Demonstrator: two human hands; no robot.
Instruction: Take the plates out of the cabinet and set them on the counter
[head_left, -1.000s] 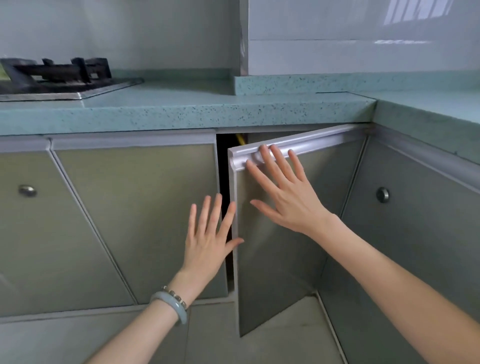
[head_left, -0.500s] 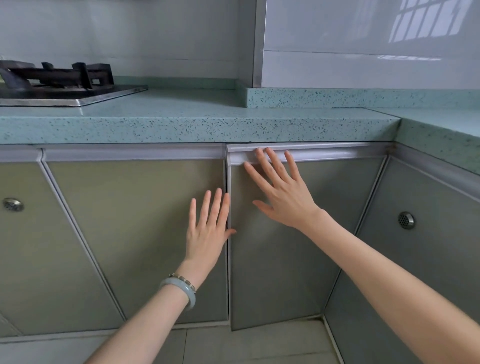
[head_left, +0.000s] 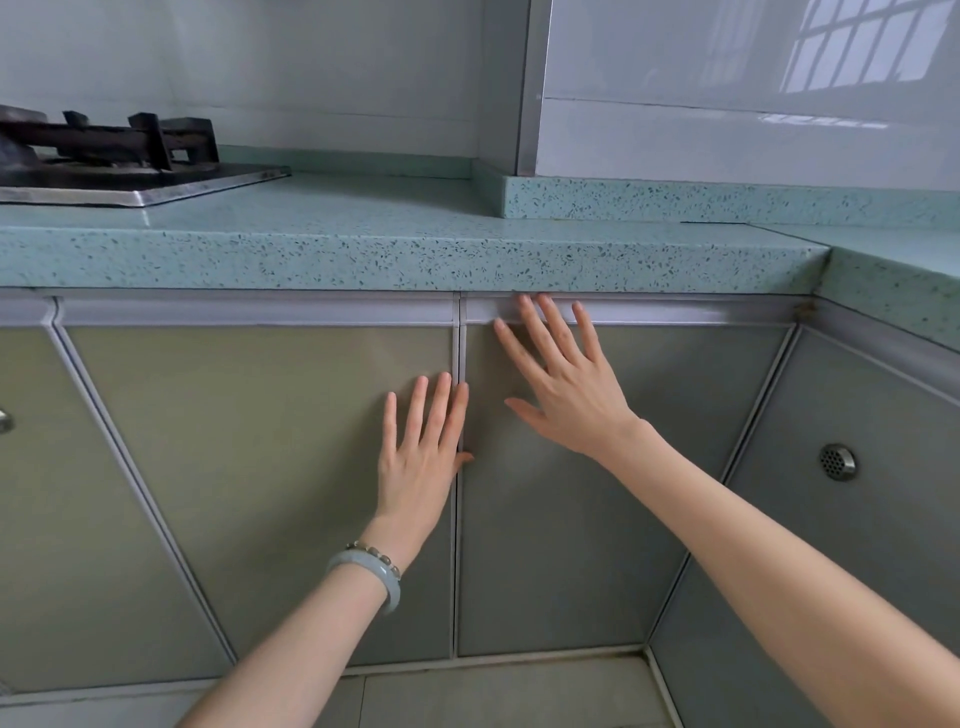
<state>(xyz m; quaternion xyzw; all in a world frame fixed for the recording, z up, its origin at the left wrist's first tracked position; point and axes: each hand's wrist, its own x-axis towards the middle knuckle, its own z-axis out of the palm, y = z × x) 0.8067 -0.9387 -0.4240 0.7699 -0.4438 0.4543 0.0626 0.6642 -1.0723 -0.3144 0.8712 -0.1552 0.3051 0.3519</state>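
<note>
Presently, in descending order of size:

Counter (head_left: 363, 244): speckled teal stone, L-shaped, running across the frame and turning at the right corner; its top shows no plates.

Wall tiles (head_left: 727, 88): glossy white, carrying a window reflection at the upper right.

Cabinet doors: the left door (head_left: 249, 467) and the right door (head_left: 597, 545) are olive-green panels in pale metal frames, both sitting flush beneath the counter edge, meeting at 1 vertical seam. A further door (head_left: 857, 545) sits on the angled run at the right. The plates are not visible; whether they lie behind these closed doors cannot be told.

Gas stove (head_left: 104, 161): black pan supports on a steel tray, on the counter at far left.

Right hand (head_left: 566, 384): flat against the right door, fingers spread, holding nothing; the fingertips (head_left: 530, 304) reach the door's top rail just under the counter.

Left hand (head_left: 421, 457): flat with fingers extended and close together, empty; the palm lies on the left door beside the seam, the thumb crossing it.

Bracelet (head_left: 374, 571): pale blue-green bangle with a thin beaded strand, on the left wrist.

Round vent knob (head_left: 837, 461): perforated metal, on the far right door.

Knob (head_left: 4, 421): metal, partly cut off at the left edge.
</note>
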